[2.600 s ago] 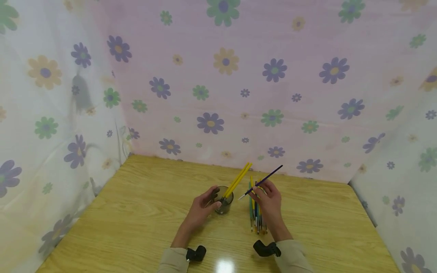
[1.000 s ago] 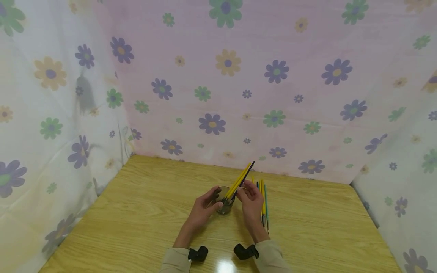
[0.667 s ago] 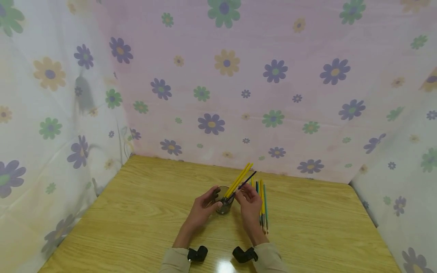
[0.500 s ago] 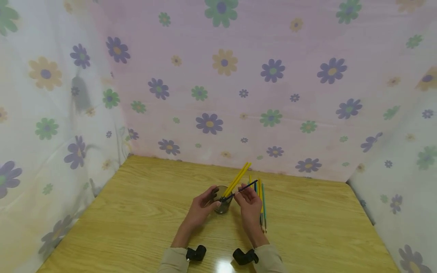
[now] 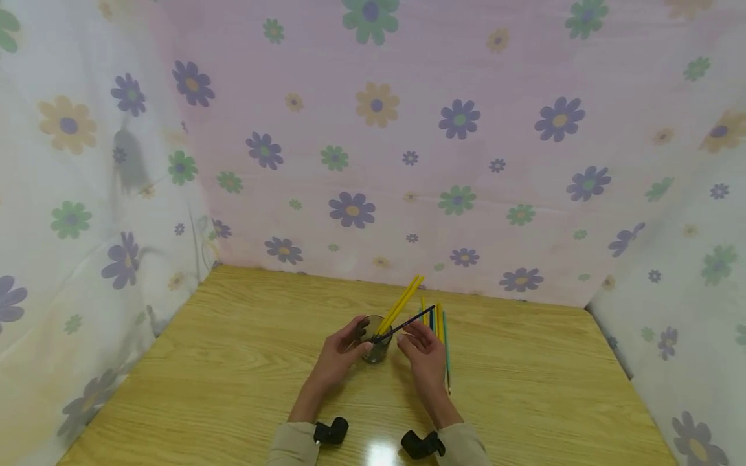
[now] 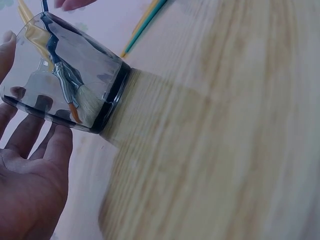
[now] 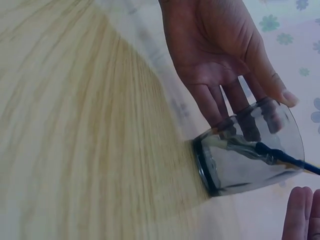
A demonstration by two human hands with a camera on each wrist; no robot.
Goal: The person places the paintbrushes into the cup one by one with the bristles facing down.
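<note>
My left hand [image 5: 337, 357] grips a smoky clear glass [image 6: 95, 75] standing on the table, thumb on the near side and fingers round the far side. Two yellow-handled paintbrushes [image 5: 402, 303] lean in the glass towards the upper right. A dark blue paintbrush [image 5: 418, 315] also leans in it, at a lower slant over the rim. In the left wrist view, pale bristles [image 6: 89, 106] show near the glass bottom. Just right of the glass is my right hand [image 5: 428, 362], its fingers [image 7: 296, 212] extended beside the dark blue brush and apart from it.
Several loose paintbrushes, among them a yellow one [image 5: 440, 321] and a teal one [image 5: 446, 343], lie on the wooden table [image 5: 262, 375], partly hidden behind my right hand. A flowered cloth [image 5: 303, 155] hangs along the back and sides.
The right hand carried the dark blue paintbrush left from the loose brushes into the glass. The brush tilted lower to the right, and the fingers let go. The left hand kept its grip.
</note>
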